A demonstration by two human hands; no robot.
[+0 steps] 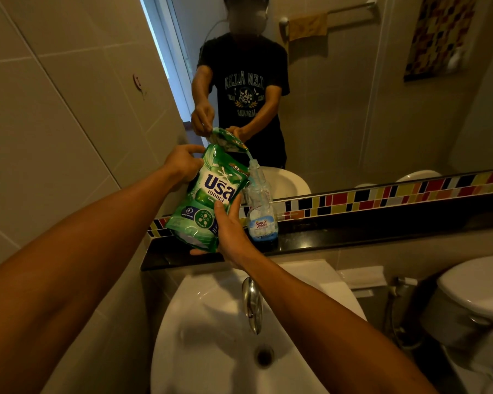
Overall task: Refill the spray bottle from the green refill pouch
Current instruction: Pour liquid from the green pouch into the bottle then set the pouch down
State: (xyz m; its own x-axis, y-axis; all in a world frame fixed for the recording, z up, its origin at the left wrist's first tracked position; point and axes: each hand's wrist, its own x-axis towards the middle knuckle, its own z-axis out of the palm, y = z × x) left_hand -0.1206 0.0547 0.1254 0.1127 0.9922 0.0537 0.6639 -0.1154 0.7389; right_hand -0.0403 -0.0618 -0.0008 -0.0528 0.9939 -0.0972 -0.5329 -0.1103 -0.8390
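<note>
The green refill pouch [208,197] is tilted to the right above the black ledge, its top corner over the mouth of the clear spray bottle [261,211]. A thin stream of pale liquid runs from the pouch corner into the bottle's open neck. The bottle stands upright on the ledge with no spray head on it and some blue liquid at its bottom. My left hand [182,163] grips the pouch's upper left side. My right hand [229,231] holds the pouch's lower right edge, just left of the bottle.
The black ledge [353,237] runs under a mirror with a coloured tile strip [396,194]. Below lies a white sink [211,336] with a chrome tap [252,302]. A toilet [473,294] stands at the right. The tiled wall is close on the left.
</note>
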